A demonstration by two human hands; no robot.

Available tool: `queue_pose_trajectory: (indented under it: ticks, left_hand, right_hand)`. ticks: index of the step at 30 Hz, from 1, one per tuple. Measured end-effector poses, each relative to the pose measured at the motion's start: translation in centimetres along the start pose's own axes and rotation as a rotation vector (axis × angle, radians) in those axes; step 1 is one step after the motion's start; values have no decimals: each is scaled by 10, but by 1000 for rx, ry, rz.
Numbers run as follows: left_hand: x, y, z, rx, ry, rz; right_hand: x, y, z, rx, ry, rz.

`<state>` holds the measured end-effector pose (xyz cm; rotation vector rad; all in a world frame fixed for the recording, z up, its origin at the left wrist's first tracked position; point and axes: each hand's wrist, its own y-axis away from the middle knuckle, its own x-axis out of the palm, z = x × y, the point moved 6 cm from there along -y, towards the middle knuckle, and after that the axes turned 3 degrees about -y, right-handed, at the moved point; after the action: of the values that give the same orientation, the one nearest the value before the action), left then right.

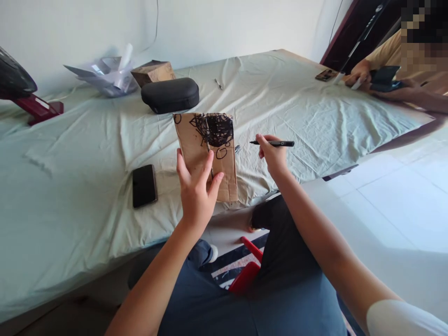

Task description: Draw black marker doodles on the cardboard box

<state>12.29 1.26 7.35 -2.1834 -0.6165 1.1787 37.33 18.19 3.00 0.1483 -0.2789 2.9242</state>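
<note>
My left hand [198, 191] holds a brown cardboard piece [224, 179], fingers spread over its lower face and one along its left edge. Black scribbles and small loops cover the cardboard's upper part, with a dense dark patch at the top right. To the right, apart from the cardboard, my right hand [273, 154] pinches a black marker [284, 143]. The marker is uncapped and lies nearly level, its tip toward the cardboard. A small dark object [237, 149], perhaps the marker's cap, shows partly behind the cardboard's right edge.
A phone [144, 185] lies left on the cloth-covered table [87, 186]. Behind are a black case [170, 95], a cardboard box [154, 72], a plastic bag [108, 77] and a pen [218, 84]. Another person's hand [360, 72] is at the far right. A red stool [245, 276] is below.
</note>
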Motion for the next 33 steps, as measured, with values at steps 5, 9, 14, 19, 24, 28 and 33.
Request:
queue_pose_trajectory:
  ticks: [5,9,14,19,24,28,33]
  left_hand:
    - [-1,-1,-6,5,-75,48]
    - [2,0,-10,-71,-134,84]
    - [-1,4,-20,-138,-137,101]
    - [-2,4,-15,-156,-114,130]
    - [-3,-2,-1,-134,-126,59]
    - [-4,-9,23,-199,-180,1]
    - [-2,-15,38,-207,-206,-7]
  right_hand:
    - [11,0,-27,183,-101,135]
    - [22,-10,-38,290,-121,224]
    - [24,-17,-39,392,-102,300]
    - [15,-20,-42,346,-98,276]
    - [21,-9,-43,199,232,320]
    - [44,24,-32,-75,720,469]
    - [76,63,-31,-241,1089,671]
